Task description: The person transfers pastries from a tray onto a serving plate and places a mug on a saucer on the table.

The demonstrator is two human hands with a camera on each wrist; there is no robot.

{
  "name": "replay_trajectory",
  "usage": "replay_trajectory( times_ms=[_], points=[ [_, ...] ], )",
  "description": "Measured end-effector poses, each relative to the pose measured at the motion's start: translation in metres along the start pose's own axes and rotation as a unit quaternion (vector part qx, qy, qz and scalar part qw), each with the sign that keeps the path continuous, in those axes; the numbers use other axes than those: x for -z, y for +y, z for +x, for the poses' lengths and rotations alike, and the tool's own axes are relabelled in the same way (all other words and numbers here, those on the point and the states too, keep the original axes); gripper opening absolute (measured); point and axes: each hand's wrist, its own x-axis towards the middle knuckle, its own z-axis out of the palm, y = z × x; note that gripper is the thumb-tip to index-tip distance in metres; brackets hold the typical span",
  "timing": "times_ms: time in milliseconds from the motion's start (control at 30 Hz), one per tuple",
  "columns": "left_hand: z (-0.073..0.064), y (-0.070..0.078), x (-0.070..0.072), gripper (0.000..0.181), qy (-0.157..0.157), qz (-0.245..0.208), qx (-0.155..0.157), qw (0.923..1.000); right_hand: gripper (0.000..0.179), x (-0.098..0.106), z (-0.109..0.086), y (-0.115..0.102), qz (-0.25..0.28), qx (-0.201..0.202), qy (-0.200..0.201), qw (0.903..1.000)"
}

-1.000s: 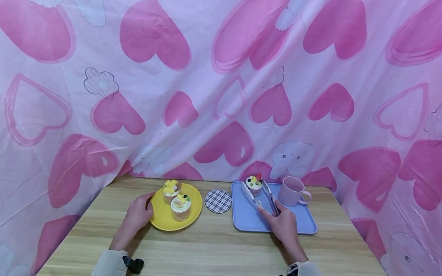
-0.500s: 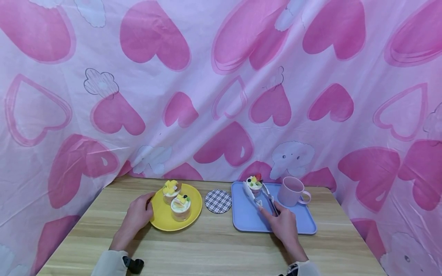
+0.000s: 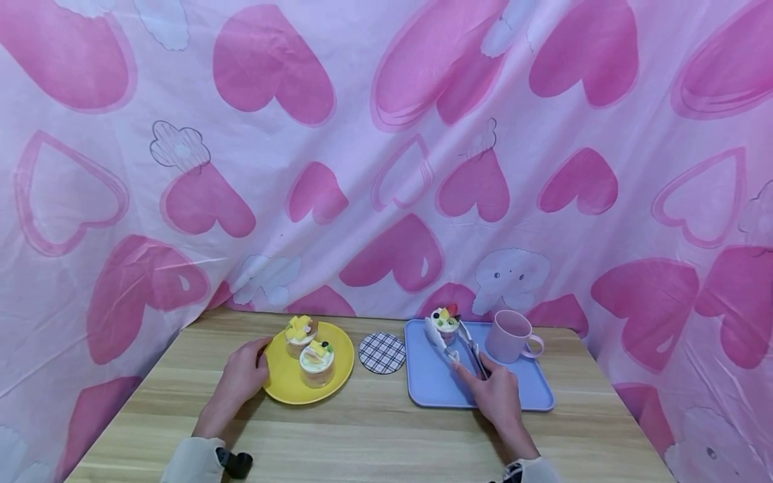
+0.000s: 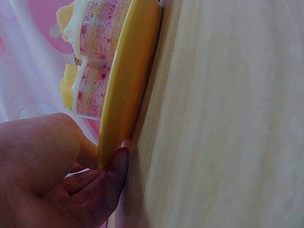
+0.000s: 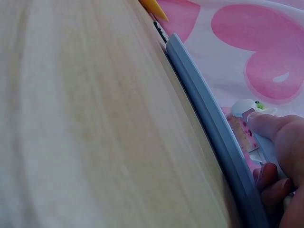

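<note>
In the head view my left hand (image 3: 243, 370) grips the left rim of a yellow plate (image 3: 284, 388). The left wrist view shows the plate's edge pinched between thumb and fingers. Two dessert cups stand on it: a front one with fruit and cream (image 3: 317, 365) and one topped with yellow cubes (image 3: 298, 335) behind. My right hand (image 3: 498, 396) holds tongs (image 3: 441, 344), their arms either side of a third dessert cup (image 3: 445, 323) topped with strawberry and blueberry. That cup stands at the back of a blue tray (image 3: 431, 389); its lower part is partly hidden.
A pink mug (image 3: 506, 339) stands on the tray's right side, close to the tongs. Between plate and tray lies a round checked coaster (image 3: 382, 353). A pink heart-patterned cloth (image 3: 386, 235) hangs behind the wooden table (image 3: 374, 436).
The tongs' arms have drawn slightly closer together around the dessert cup on the tray. My left hand and the plate have stayed in place.
</note>
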Motion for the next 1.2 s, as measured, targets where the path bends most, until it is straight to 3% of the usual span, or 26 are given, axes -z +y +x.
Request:
replay_trajectory(
  times_ms=[533, 1200],
  points=[
    [0.000, -0.001, 0.000, 0.044, 0.011, 0.001, -0.010, 0.9999, 0.100, 0.000, -0.004, -0.003, 0.005, 0.000, -0.009, 0.9999],
    [-0.001, -0.001, -0.001, 0.044, 0.013, 0.004, -0.009, 0.9999, 0.093, -0.015, -0.015, -0.013, 0.007, 0.056, 0.011, 0.9984]
  ],
)
